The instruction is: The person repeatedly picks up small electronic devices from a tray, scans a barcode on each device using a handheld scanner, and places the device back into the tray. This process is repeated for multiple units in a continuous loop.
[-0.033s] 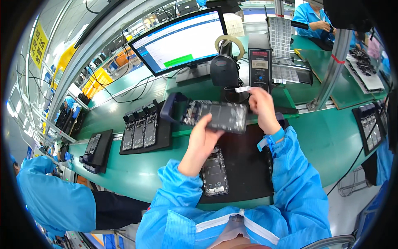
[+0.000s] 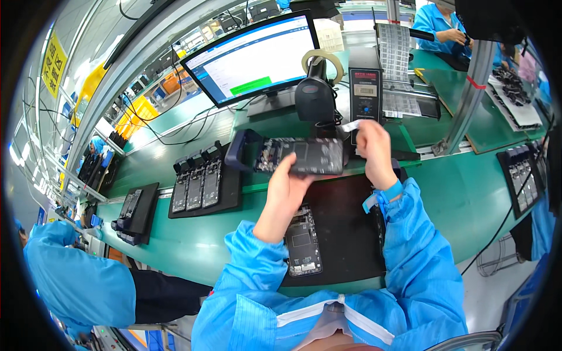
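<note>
Phone assembly (image 2: pixel 321 157), dark and flat with exposed components, lies sideways in the left hand (image 2: pixel 288 186), raised over the bench; a deep-blue end piece (image 2: pixel 236 151) juts from its end left of the grip. That hand is closed on its near edge, thumb across the face; the fingers underneath are hidden. The right hand (image 2: pixel 373 146), just beyond the assembly's right end, pinches a small white strip (image 2: pixel 351 126) between thumb and fingertips, apart from the assembly.

Good handling here, I judge, means gripping the assembly by its edges, with light thumb pressure off the bare components, and holding it level and steady. The strip is best pinched at one end, flat and uncreased, clear of the cables.

Beyond the grips stand a black scanner (image 2: pixel 315 99) and a dark control box (image 2: pixel 366 88). Below them, nearer the body, a second phone assembly (image 2: pixel 303 243) lies on a black mat (image 2: pixel 351 228); left of the left hand, three more rest on a tray (image 2: pixel 228 199).
</note>
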A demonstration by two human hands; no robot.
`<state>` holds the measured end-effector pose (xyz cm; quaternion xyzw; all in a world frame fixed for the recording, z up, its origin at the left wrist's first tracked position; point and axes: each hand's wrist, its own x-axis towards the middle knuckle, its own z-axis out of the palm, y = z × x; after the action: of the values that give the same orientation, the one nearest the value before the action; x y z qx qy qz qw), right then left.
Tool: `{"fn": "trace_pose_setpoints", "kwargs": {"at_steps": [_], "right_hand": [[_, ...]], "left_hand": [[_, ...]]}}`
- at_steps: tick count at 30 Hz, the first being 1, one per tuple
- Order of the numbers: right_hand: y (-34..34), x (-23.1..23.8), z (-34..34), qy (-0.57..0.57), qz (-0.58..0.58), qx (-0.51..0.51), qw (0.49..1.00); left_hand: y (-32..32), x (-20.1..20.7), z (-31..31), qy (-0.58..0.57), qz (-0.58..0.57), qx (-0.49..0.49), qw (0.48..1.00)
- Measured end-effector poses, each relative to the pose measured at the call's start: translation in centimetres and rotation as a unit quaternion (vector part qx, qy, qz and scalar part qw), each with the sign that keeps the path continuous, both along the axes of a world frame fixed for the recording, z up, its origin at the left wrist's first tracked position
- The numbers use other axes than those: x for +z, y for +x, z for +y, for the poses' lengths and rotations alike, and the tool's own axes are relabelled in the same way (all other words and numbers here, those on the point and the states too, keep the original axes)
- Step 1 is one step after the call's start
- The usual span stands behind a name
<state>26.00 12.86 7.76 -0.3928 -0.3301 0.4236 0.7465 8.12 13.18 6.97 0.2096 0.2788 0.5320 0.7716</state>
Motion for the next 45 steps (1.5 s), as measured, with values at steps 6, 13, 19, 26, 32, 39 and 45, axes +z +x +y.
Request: {"fn": "trace_pose_setpoints", "kwargs": {"at_steps": [6,13,19,26,32,39,45], "right_hand": [[1.3,3.1,-2.6,0.152,0.002,-0.066,0.986],[-0.6,4.7,-5.2,0.186,-0.096,0.052,0.976],[-2.3,4.8,-7.5,0.223,-0.268,0.122,0.929],[-4.4,4.0,-7.9,0.148,-0.172,0.183,0.956],[-5.1,3.4,-7.4,0.185,-0.246,0.115,0.944],[-1.8,4.9,-5.8,0.065,-0.33,0.104,0.936],[2.6,1.0,-2.8,-0.106,-0.712,0.061,0.692]], "left_hand": [[0.5,-0.9,3.4,0.03,-0.03,0.081,0.996],[-0.3,-1.1,1.4,0.067,0.018,0.071,0.995],[0.0,-1.1,-4.0,0.276,0.303,0.048,0.911],[0.5,-5.2,-5.6,0.313,0.419,-0.036,0.852],[0.6,-5.2,-5.9,0.347,0.422,-0.011,0.837],[-1.1,-4.2,-7.1,0.252,0.332,-0.138,0.898],[-1.7,-6.2,-7.9,0.002,0.188,-0.303,0.934]]}}
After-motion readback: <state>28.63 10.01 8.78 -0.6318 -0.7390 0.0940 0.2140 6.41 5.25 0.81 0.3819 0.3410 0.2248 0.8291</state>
